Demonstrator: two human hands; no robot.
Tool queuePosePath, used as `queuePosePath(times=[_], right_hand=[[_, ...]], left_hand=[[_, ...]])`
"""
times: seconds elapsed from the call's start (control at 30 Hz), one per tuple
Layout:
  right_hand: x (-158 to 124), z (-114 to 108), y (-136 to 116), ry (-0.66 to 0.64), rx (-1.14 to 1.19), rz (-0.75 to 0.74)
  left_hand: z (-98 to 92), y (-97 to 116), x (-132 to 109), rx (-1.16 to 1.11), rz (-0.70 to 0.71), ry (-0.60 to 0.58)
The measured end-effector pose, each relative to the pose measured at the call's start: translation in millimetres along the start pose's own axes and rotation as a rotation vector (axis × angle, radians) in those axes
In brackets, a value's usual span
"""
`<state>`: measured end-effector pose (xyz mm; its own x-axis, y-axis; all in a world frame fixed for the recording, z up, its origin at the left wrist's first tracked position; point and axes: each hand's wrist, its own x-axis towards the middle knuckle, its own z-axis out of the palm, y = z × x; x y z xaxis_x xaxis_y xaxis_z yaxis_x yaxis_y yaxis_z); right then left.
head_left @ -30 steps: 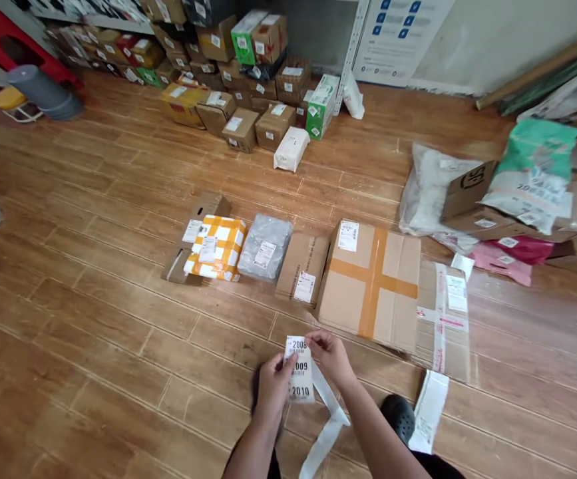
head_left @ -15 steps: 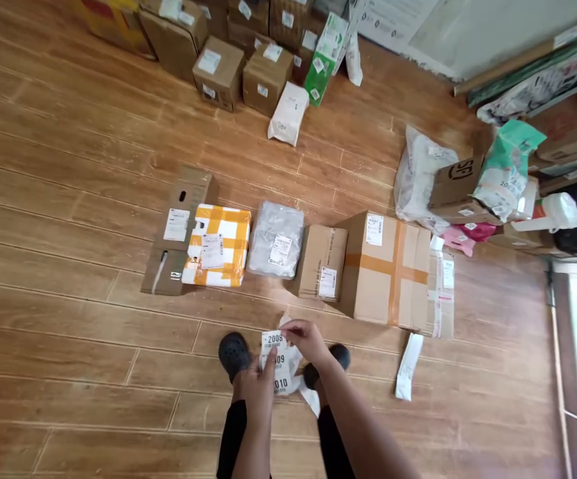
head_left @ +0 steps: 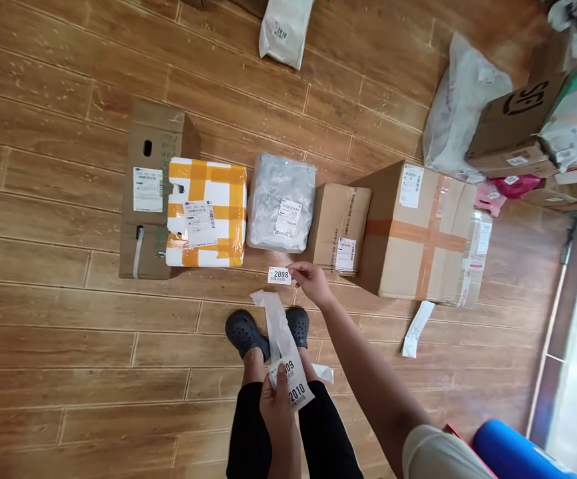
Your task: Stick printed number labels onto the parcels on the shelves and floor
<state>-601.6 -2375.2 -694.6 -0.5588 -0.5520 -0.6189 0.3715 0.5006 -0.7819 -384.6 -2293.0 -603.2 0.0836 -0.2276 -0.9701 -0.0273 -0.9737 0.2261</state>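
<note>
My right hand [head_left: 311, 282] pinches the edge of a white sticker label [head_left: 279, 275] printed 2008. It is held out just in front of a grey plastic-wrapped parcel [head_left: 282, 203] and a small brown box [head_left: 339, 229]. Lower down, near my legs, my left hand [head_left: 279, 399] grips a strip of labels [head_left: 298, 382], with 2010 and part of another number showing. Pale backing paper [head_left: 279, 326] trails from that strip toward my shoes. Left of the grey parcel sits a white box with orange tape [head_left: 231, 216].
A flat brown carton [head_left: 143, 256] lies at the row's left end; a large taped carton [head_left: 398, 266] stands right. Beyond are a white bag [head_left: 455, 100], an SF box [head_left: 512, 120] and a white packet [head_left: 283, 33]. A paper strip [head_left: 418, 329] lies on the floor.
The 2008 label has come off the strip into my right hand, which has moved forward toward the parcels. My left hand stays low with the strip. The view has tilted down closer to the row.
</note>
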Motion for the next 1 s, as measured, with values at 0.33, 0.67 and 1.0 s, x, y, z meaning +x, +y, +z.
queuePosePath(times=[0.33, 0.67, 1.0], right_hand=[[53.3, 24.3, 99.7, 0.272, -0.053, 0.047], [138.6, 70.9, 202.7, 0.846, -0.092, 0.105], [99.2, 79.2, 157.2, 0.702, -0.318, 0.09]], left_hand=[[-1.8, 2.7, 33.9, -0.131, -0.041, 0.035], [-24.2, 7.6, 72.1, -0.187, -0.067, 0.031], [-49.2, 41.0, 84.6, -0.295, 0.064, 0.164]])
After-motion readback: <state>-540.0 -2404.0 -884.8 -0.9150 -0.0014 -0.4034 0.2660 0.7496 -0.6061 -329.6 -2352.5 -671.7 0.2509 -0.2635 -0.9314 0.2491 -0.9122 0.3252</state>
